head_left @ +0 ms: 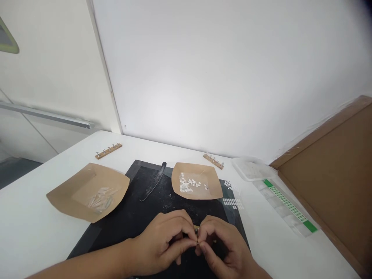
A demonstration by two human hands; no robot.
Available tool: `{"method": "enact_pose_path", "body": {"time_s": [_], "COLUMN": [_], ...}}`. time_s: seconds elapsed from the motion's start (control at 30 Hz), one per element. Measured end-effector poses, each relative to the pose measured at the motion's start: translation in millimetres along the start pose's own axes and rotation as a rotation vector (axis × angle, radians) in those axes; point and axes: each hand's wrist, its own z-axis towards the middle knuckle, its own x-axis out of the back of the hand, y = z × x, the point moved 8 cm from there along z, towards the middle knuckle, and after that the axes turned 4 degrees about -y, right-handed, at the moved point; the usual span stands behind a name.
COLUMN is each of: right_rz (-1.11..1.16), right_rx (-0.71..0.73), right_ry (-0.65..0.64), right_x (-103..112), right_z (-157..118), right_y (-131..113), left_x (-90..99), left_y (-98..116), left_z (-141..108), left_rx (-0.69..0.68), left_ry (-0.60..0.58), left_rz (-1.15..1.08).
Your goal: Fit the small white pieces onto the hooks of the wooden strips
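Action centres low over the black mat [124, 221], where the left hand [168, 240] and the right hand [225, 246] come in close, their fingertips almost meeting. Thumb and forefinger are pinched on both sides, and there, right between them, is a tiny piece [198, 243], gripped from left and right! It's mostly covered by the fingers, so I can't tell what it is. Just behind it, a bit of wood [196, 227] peeks out with a dark knob on it.

Look up the mat: a curved black tool [159, 176] lies slantwise, and to its right a paper tray [197, 168] holds a scatter of small white bits [192, 183]. Over on the left, a bigger tray [62, 195] overlaps the mat's edge, with a heap of pale slivers [100, 199] inside. Rows of white dots [232, 202] sit by the mat's right side.

Towards the back of the white table [26, 232], two wooden strips carry small metal pegs, one on the left [109, 150], one on the right [213, 161]. Far right, a clear box [252, 170] sits behind a plastic packet [286, 205] banded in green.
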Motion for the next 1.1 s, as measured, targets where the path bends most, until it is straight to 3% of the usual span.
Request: {"method": "enact_pose_path", "body": {"time_s": [0.13,0.27,0.37,0.47,0.53,0.6,0.73,0.9,1.1], "right_rz": [0.025,0.006,-0.006,-0.020,-0.059,-0.134,-0.325,-0.563,-0.601], "right_rx": [0.002,-0.004,-0.011,-0.043,-0.083,-0.116,-0.136,-0.056,-0.002], "right_ry": [-0.034,-0.031,0.008,0.059,0.114,0.160,0.122,0.000,0.000], "right_x": [-1,0,4,10,16,21,19,-3,-17], "right_z": [2,2,2,3,5,9,21,28,28], "right_y": [-2,-1,2,7,10,9,1,-4,3], "left_x": [4.7,7.3,14.0,28.8,38.2,45.9,41.9,28.4,26.4], "left_y": [16,34,35,40,38,28,3,-26,-47], "left_z": [3,2,2,2,8,16,19,5,-7], "left_rx": [-0.129,-0.346,-0.368,-0.395,-0.311,-0.134,0.160,0.291,0.362], "left_ry": [0.027,0.020,0.029,0.104,0.105,0.076,-0.105,-0.225,-0.189], "left_rz": [0.112,0.444,0.620,0.653,0.630,0.619,0.615,0.421,0.332]}}
